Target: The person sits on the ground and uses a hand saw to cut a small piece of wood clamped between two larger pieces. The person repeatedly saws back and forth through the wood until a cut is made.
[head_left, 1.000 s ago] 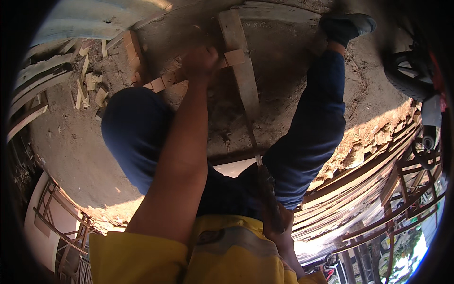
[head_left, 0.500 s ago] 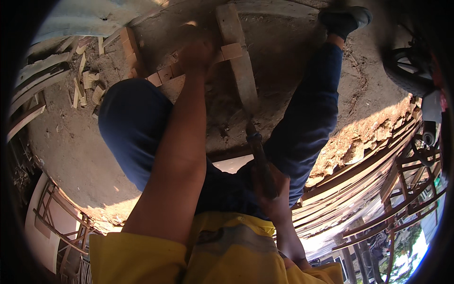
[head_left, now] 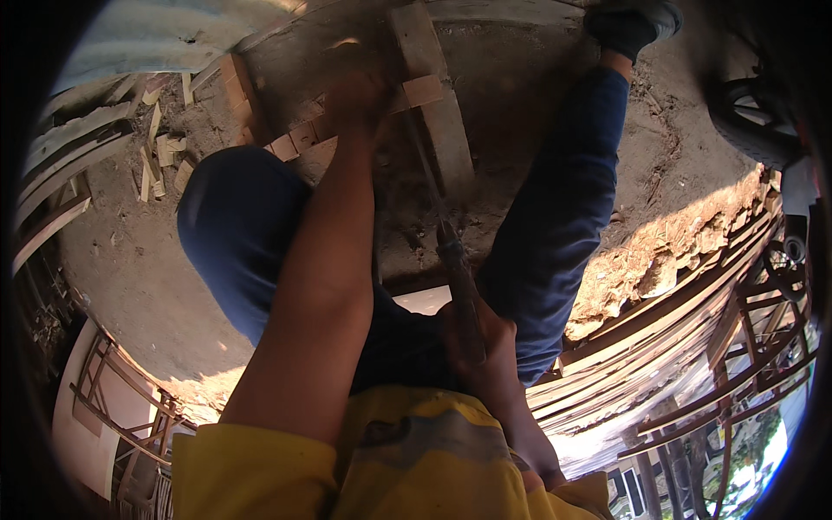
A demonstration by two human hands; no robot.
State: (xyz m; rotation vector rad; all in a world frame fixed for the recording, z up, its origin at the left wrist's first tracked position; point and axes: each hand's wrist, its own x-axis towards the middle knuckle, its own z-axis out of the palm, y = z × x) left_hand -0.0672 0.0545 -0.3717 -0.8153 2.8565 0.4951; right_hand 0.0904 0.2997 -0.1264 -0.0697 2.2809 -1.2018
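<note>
My right hand (head_left: 487, 351) is closed around the dark handle of a long, thin-bladed hand tool (head_left: 459, 282). Its narrow metal shaft points away from me, toward a notched wooden strip (head_left: 422, 90). Further off, my left hand (head_left: 351, 100) is closed over that strip; shadow hides most of its fingers. The strip's right end lies across a thick, greyish wooden beam (head_left: 451, 143) on the ground, and its left part shows beyond my left hand. The tool's tip is too dark and blurred to make out.
My bent left knee (head_left: 238, 217) and outstretched right leg (head_left: 568, 199) flank the work. Wood offcuts (head_left: 165, 152) lie at left beside a reddish wooden block (head_left: 238, 91). Stacked boards (head_left: 633, 347) are at right, below a wheel (head_left: 754, 121). A pale sheet (head_left: 165, 39) stands at far left.
My right hand has moved slightly left with the tool, and more of its thin shaft now shows alongside the beam. The left hand stays at the strip.
</note>
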